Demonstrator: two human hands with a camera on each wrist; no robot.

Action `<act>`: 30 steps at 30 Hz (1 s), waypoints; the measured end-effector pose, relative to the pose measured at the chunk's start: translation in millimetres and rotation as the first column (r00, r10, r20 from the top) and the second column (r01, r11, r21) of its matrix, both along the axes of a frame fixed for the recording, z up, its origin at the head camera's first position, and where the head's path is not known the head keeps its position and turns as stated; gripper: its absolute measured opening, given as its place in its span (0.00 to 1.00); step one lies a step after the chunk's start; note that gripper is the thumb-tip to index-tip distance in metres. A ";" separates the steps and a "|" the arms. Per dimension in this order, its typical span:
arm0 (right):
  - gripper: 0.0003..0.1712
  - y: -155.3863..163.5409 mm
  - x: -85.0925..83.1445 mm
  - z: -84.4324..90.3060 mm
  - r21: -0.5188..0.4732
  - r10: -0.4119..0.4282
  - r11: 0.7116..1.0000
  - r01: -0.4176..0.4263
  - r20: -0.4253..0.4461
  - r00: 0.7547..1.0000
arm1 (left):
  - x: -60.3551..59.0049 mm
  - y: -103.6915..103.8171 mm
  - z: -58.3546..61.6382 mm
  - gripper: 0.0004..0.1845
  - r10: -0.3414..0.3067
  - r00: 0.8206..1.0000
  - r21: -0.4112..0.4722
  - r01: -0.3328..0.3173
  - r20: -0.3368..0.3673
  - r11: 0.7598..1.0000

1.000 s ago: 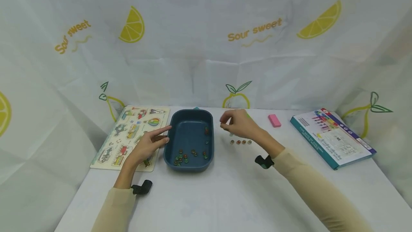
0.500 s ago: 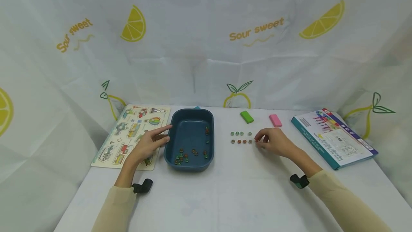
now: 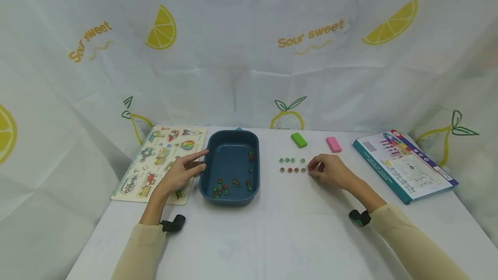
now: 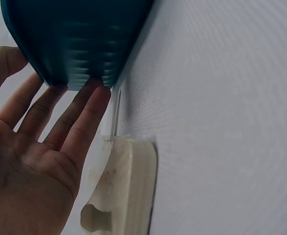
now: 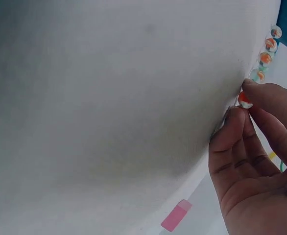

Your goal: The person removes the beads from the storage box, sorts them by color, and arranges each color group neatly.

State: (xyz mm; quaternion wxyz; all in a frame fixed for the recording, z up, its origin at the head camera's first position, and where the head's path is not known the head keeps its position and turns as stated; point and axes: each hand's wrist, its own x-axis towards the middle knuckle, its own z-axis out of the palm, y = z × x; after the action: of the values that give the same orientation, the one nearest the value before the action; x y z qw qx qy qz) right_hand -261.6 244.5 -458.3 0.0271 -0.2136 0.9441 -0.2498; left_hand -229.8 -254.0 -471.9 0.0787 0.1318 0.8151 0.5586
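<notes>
My right hand (image 3: 330, 171) pinches a red-and-clear marble (image 5: 245, 101) between thumb and fingertips. It sits low against the tabletop, at the right end of the nearer row of marbles, where reddish ones (image 3: 290, 170) show. Behind that row lies another of pale green marbles (image 3: 287, 160). My left hand (image 3: 180, 176) touches the left side of a dark blue tub (image 3: 229, 157) with outstretched fingers; in the left wrist view its fingertips (image 4: 100, 93) meet the tub's outer wall. Several red and green marbles (image 3: 225, 189) lie inside the tub, mostly near its front.
A picture puzzle board (image 3: 153, 165) lies partly under my left hand, left of the tub. Behind the marble rows are a green block (image 3: 299, 140) and a pink block (image 3: 333, 144). A boxed book-like set (image 3: 404, 163) rests at the right. A white printed curtain (image 3: 218, 85) hangs behind the table.
My right hand has moved rightward from near the tub and down to the end of the nearer marble row, uncovering the green block. Over the last half second it barely shifts. My left hand stays put.
</notes>
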 end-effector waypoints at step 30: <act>0.13 -217.8 -28.2 95.4 0.160 0.296 0.940 -0.301 0.050 0.954 | -2.3 -2.2 -1.3 0.30 0.006 1.000 0.000 -0.006 0.025 1.000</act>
State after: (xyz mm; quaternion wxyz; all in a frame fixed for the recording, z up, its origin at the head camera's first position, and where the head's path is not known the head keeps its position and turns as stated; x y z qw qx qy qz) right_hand -289.8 26.7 -363.0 0.0944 -0.3480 0.9179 -0.1659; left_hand -232.1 -256.2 -473.2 0.0870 0.1223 0.8145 0.5605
